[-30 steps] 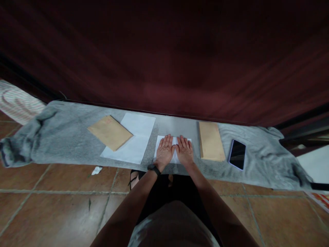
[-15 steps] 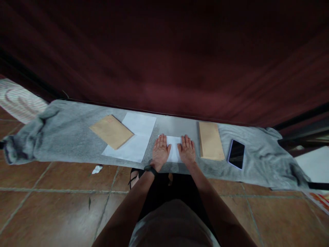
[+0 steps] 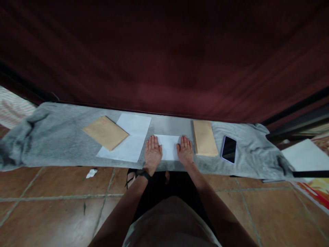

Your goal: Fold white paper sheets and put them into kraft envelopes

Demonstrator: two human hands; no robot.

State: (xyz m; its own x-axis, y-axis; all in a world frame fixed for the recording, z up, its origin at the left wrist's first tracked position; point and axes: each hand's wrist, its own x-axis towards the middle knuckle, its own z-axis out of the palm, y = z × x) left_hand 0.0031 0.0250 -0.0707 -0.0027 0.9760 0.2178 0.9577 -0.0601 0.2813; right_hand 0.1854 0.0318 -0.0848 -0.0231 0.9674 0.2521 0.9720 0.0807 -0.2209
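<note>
Both hands lie flat and spread on a folded white sheet [image 3: 169, 146] on the grey cloth [image 3: 59, 137] — left hand [image 3: 152, 152] at its left edge, right hand [image 3: 185, 151] at its right. A brown envelope [image 3: 204, 138] sits just right — a phone [image 3: 228, 149] beyond.

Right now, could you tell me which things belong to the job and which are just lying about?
In hand: folded white sheet between left hand and right hand; likely flat white sheets, brown envelopes.
Lying about: smartphone, paper scrap.
</note>
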